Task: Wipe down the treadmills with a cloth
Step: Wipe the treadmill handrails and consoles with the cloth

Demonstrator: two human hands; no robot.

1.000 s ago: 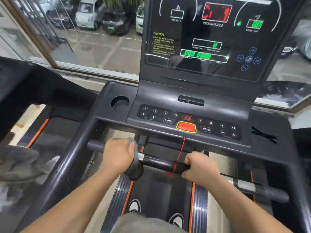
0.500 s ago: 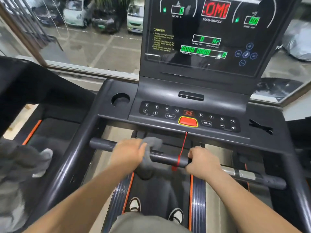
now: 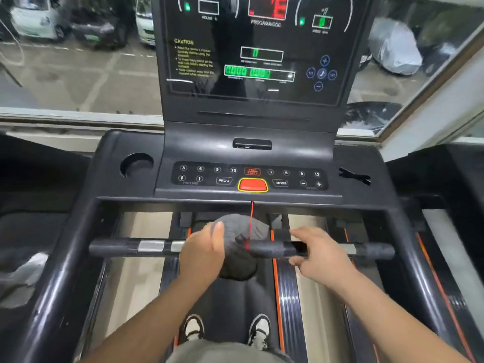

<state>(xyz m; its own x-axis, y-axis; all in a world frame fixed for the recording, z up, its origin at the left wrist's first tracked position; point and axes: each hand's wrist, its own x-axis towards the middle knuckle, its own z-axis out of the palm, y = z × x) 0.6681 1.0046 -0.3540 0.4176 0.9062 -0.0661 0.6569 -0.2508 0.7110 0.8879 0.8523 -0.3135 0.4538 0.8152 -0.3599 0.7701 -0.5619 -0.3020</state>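
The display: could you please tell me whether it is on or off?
On. Green digits and a red figure glow on the display.

We see the left hand [image 3: 201, 254] slide the cloth [image 3: 233, 247] rightward to the red cord [image 3: 251, 218] — the right hand [image 3: 323, 254] uncurls.

Lit by soft daylight through the window [image 3: 78, 74]; moderately bright, with soft-edged shadows. Dimmer under the console [image 3: 353, 163], down toward the belt [image 3: 230, 297]. Pale sheen on the console top and along the glossy side rail [image 3: 60, 271]. Faint reflections over the glowing display [image 3: 259, 61]. Blurred at left hand [image 3: 201, 255], right hand [image 3: 322, 255] and cloth [image 3: 235, 231]. Smeared at far left edge; bowed by the wide-angle lens toward corners.
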